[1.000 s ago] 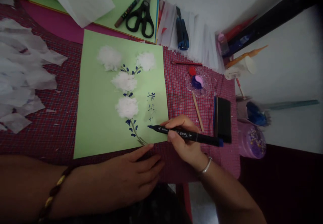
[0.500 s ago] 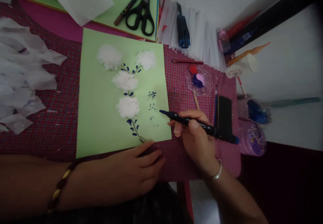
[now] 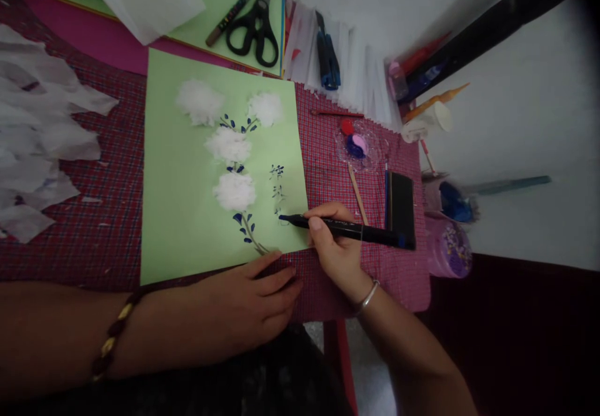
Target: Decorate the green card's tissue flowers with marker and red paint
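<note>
4 white flowers [image 3: 229, 145] on green paper [image 3: 178, 210]; R hand [image 3: 340, 258] w/ fingers gripping marker [image 3: 349, 228], tip @ writing [image 3: 278, 192]; L hand [image 3: 248, 307], fingers loosely open, @ near edge.

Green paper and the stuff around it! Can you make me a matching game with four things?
1. Scissors
2. Fluffy flowers
3. Right hand
4. Left hand

A. holding a black pen
B. at the green paper's near edge
C. white
D. beside a brown marker

Pairs: 1-D, 2-C, 3-A, 4-B.
</note>
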Available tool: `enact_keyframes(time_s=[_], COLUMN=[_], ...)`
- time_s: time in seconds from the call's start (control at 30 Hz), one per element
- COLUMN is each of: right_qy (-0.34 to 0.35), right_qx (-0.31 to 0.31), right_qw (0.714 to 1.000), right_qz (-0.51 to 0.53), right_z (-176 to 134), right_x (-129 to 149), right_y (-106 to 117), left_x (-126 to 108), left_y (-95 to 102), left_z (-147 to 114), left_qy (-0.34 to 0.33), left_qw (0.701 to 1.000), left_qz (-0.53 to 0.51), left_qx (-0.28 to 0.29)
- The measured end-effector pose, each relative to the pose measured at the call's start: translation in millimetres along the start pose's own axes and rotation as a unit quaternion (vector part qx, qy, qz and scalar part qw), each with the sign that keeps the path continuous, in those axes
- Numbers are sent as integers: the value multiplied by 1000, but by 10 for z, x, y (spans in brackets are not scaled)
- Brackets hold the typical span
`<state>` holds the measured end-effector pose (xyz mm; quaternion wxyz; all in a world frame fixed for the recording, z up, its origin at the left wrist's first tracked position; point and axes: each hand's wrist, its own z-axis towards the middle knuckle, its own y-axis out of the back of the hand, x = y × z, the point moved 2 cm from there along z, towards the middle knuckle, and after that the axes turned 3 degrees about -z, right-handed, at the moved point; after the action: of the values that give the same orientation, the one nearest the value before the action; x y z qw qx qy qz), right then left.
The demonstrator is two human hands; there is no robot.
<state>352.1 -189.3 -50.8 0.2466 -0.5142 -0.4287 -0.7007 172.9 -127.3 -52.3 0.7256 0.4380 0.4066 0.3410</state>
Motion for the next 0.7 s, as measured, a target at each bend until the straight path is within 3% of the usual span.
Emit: enact_keyframes(time_s=[0.27, 0.4, 0.53, 0.7], right_qy=[-27, -48, -56, -40], right_qx=[-8, -17, -11, -4], right_qw=[999, 997, 998, 999], right_qz=[20, 56, 38, 18], right_z=[-20, -16, -13, 16], right_x=[-54, -101, -94, -31], right_y=[41, 66, 85, 87], left_x=[-12, -2, 16, 26], left_y=[-76, -13, 40, -35], left_z=[-20, -5, 0, -23], left_qy=[1, 3, 8, -2], left_qw=[1000, 1000, 1000, 1000], left_qz=[-12, -12, -17, -16], left_qx=[-7, 8, 2, 7])
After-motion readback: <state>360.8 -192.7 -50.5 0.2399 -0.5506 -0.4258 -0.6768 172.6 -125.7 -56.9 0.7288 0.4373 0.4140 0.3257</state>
